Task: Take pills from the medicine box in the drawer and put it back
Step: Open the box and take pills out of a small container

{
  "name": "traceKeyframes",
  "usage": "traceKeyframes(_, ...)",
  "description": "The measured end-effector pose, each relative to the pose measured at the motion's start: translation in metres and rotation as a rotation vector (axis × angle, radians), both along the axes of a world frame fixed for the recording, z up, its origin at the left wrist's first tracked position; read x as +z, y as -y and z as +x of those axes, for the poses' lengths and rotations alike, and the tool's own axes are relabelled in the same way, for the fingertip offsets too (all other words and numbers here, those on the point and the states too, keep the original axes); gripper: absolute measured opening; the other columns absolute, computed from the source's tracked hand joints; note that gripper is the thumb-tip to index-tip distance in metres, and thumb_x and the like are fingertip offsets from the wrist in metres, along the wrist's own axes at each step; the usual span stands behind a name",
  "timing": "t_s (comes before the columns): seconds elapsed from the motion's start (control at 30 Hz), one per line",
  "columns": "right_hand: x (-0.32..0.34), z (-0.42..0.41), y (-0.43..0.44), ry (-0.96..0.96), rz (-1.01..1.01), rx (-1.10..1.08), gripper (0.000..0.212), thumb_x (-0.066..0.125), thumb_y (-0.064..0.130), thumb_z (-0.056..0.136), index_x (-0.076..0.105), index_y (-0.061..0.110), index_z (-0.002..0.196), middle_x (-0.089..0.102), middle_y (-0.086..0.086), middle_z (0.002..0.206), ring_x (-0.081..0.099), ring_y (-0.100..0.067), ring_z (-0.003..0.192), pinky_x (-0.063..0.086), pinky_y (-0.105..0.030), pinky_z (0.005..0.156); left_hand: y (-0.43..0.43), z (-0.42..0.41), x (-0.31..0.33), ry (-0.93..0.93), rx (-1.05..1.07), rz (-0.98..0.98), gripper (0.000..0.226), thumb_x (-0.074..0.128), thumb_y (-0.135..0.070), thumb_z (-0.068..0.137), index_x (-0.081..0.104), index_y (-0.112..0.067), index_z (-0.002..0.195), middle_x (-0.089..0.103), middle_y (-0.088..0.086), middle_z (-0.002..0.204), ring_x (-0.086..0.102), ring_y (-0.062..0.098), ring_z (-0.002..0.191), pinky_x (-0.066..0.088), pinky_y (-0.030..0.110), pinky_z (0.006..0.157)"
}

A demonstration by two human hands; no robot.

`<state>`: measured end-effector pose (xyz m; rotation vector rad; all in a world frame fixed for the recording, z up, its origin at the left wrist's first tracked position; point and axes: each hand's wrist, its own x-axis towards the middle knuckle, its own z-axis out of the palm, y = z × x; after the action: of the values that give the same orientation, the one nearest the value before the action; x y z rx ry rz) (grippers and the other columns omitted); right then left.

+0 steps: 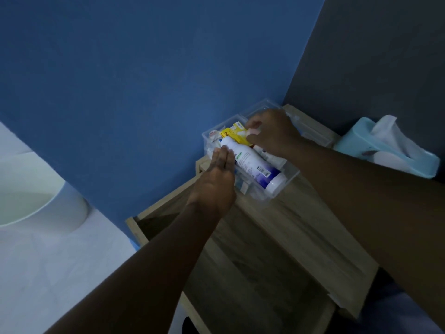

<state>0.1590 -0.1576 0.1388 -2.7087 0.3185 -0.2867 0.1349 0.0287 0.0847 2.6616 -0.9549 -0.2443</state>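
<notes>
A clear plastic medicine box (281, 186) stands on the wooden bedside cabinet, its lid (310, 133) swung back toward the wall. Inside lies a large white bottle (255, 165) with a purple band, beside a yellow packet (232, 135) and small sachets. My left hand (216, 182) rests flat against the box's left side, fingers touching the white bottle. My right hand (272, 133) reaches into the far part of the box, fingertips pinched on a small white and pink item (251, 132) next to the yellow packet. The cabinet drawer (154, 222) below stands open.
A light blue tissue box (395, 155) with white tissue sticking out sits right of the medicine box, against the dark wall. The blue wall runs behind. A bed with white sheet and pillow (43, 203) lies to the left. The wooden cabinet top (301, 237) stretches toward me.
</notes>
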Motion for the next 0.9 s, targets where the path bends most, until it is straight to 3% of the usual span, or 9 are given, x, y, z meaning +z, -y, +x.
traceKeyframes(0.2,0.040,-0.044,-0.010,0.031,0.099,0.027,0.021,0.078,0.015,0.078,0.080,0.011,0.098,0.076,-0.002,0.092,0.066,-0.012,0.086,0.041,-0.014,0.071,-0.001,-0.001,0.037,-0.136,0.008,0.002,0.081,0.049,-0.012,0.092,0.002,-0.009,0.158,-0.003,0.008,0.168,-0.002,0.024,0.155,0.013,0.037,0.125)
traceKeyframes(0.27,0.045,-0.052,-0.016,0.030,0.120,0.063,0.023,0.079,0.013,0.076,0.081,0.013,0.099,0.068,0.004,0.083,0.060,-0.007,0.077,0.036,-0.003,0.063,-0.003,0.002,0.045,-0.190,0.083,-0.165,0.080,0.052,-0.016,0.094,0.005,-0.008,0.158,0.009,0.012,0.166,0.010,0.026,0.154,0.018,0.037,0.123)
traceKeyframes(0.33,0.060,-0.071,-0.022,0.043,0.138,0.097,0.025,0.079,0.011,0.074,0.081,0.015,0.099,0.061,0.010,0.076,0.057,-0.003,0.068,0.035,0.002,0.060,-0.005,-0.008,0.062,-0.304,0.212,-0.457,0.071,0.051,-0.015,0.095,0.016,-0.009,0.156,0.029,0.011,0.161,0.030,0.025,0.148,0.026,0.026,0.117)
traceKeyframes(0.37,0.068,-0.083,-0.023,0.048,0.164,0.108,0.026,0.079,0.011,0.074,0.081,0.016,0.099,0.062,0.012,0.074,0.060,-0.005,0.067,0.037,0.002,0.061,-0.004,-0.017,0.072,-0.402,0.281,-0.574,0.062,0.050,-0.016,0.097,0.026,-0.012,0.154,0.038,0.010,0.156,0.039,0.025,0.142,0.029,0.021,0.113)
traceKeyframes(0.43,0.083,-0.106,-0.026,0.063,0.232,0.135,0.028,0.079,0.011,0.074,0.081,0.016,0.101,0.071,0.010,0.077,0.070,-0.012,0.076,0.050,-0.010,0.073,-0.002,-0.037,0.087,-0.717,0.379,-0.773,0.046,0.046,-0.020,0.101,0.044,-0.014,0.146,0.053,0.010,0.144,0.054,0.026,0.128,0.038,0.030,0.110)
traceKeyframes(0.5,0.095,-0.129,-0.028,0.055,0.316,0.154,0.032,0.080,0.013,0.074,0.078,0.016,0.106,0.077,0.002,0.089,0.074,-0.015,0.087,0.057,-0.026,0.083,-0.002,-0.063,0.097,-1.008,0.397,-1.002,0.036,0.044,-0.018,0.103,0.054,-0.009,0.137,0.061,0.011,0.126,0.063,0.027,0.107,0.050,0.037,0.096)
traceKeyframes(0.53,0.100,-0.139,-0.028,0.049,0.349,0.165,0.033,0.080,0.015,0.075,0.078,0.015,0.108,0.077,0.001,0.091,0.074,-0.013,0.088,0.059,-0.028,0.083,-0.002,-0.075,0.101,-1.063,0.380,-1.084,0.035,0.041,-0.017,0.104,0.055,-0.005,0.135,0.063,0.014,0.122,0.064,0.027,0.103,0.053,0.037,0.092)
traceKeyframes(0.67,0.122,-0.176,-0.027,0.034,0.321,0.206,0.027,0.083,0.020,0.074,0.080,0.017,0.100,0.072,0.016,0.074,0.069,0.006,0.071,0.056,-0.019,0.072,-0.003,-0.121,0.117,-1.087,0.267,-1.182,0.039,0.040,-0.019,0.106,0.056,0.005,0.131,0.064,0.023,0.128,0.067,0.028,0.103,0.052,0.040,0.101)
traceKeyframes(0.9,0.152,-0.222,-0.027,0.044,0.235,0.294,0.023,0.083,0.020,0.075,0.081,0.015,0.098,0.079,0.002,0.083,0.075,-0.008,0.079,0.061,-0.029,0.078,-0.001,-0.168,0.133,-1.167,0.221,-1.351,0.041,0.042,-0.015,0.104,0.054,0.013,0.131,0.061,0.031,0.127,0.068,0.027,0.103,0.052,0.035,0.100)
